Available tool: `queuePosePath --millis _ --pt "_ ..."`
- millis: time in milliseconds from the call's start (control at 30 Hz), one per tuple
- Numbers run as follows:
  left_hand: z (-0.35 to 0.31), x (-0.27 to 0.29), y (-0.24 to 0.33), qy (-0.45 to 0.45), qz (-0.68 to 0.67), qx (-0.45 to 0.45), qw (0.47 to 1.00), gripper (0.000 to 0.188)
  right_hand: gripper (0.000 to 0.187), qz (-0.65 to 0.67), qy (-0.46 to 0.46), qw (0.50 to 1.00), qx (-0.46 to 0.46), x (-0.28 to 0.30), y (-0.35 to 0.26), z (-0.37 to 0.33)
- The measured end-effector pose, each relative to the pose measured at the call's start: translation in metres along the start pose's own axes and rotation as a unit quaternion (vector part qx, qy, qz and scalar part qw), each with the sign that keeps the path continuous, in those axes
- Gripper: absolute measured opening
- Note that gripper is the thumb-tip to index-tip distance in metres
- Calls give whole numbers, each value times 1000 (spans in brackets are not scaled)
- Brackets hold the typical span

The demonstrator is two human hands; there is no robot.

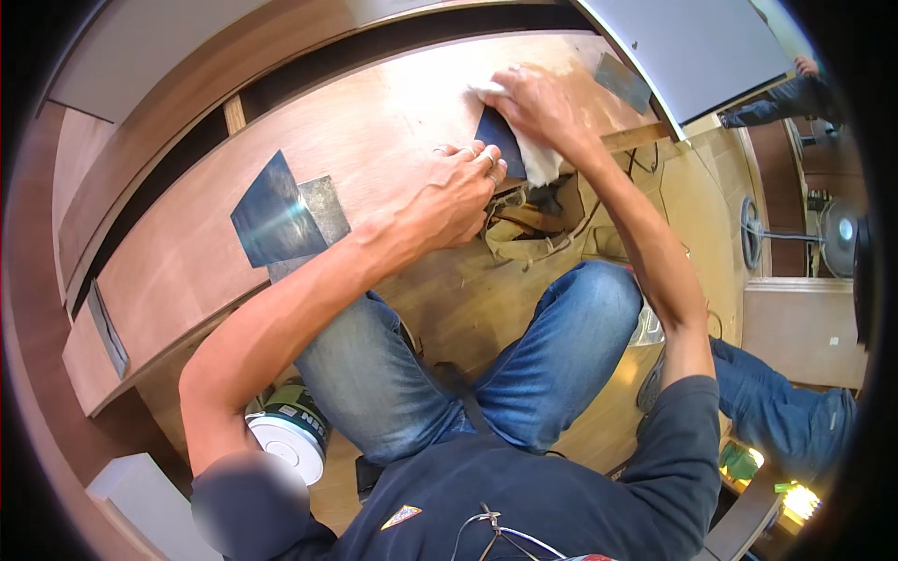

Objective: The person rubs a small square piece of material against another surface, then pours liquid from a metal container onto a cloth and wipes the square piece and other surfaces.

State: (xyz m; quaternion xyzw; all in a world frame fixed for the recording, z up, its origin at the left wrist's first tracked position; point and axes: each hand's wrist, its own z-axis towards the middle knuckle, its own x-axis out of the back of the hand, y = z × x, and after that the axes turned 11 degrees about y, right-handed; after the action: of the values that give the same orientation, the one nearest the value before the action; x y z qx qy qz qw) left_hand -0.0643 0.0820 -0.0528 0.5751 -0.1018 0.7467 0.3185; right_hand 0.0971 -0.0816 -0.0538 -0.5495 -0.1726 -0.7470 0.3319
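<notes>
My left hand (pixel 463 192) grips the near-left edge of a dark blue flat plate (pixel 499 148), its fingers curled over the edge. A crumpled white cloth (pixel 535 161) is in my right hand (pixel 538 103), which presses it along the plate's right side. The plate is tilted over the front edge of a long pale wooden board (pixel 388 122); part of it is hidden by my hands and the cloth. On the board to the left lie a shiny dark plate (pixel 279 213) and a smaller grey plate (pixel 325 208), partly overlapping.
Another grey plate (pixel 622 82) lies at the board's right end. Below the board's edge stands an open tool bag (pixel 533 229). A white-lidded bucket (pixel 288 451) is beside my left leg. Other people's legs (pixel 786 397) and a fan (pixel 839 229) are at the right.
</notes>
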Motion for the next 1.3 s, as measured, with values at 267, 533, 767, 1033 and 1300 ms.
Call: queuePosePath --millis 267,533,767,1033,1300 --pt "2 3 -4 2 -2 -17 1000 67 36 7 0 999 -45 -7 5 5" --pt "-2 -3 -8 -2 -1 -19 1000 70 39 10 -6 999 -36 5 12 -4" --pt "2 -5 -3 6 13 -30 999 68 35 13 12 999 -39 28 23 -28" --pt "1 4 -2 -8 5 -23 1000 67 30 54 -47 988 -135 41 14 -55" --pt "0 7 -6 -17 -3 -26 1000 66 31 103 25 994 -21 57 2 -108"
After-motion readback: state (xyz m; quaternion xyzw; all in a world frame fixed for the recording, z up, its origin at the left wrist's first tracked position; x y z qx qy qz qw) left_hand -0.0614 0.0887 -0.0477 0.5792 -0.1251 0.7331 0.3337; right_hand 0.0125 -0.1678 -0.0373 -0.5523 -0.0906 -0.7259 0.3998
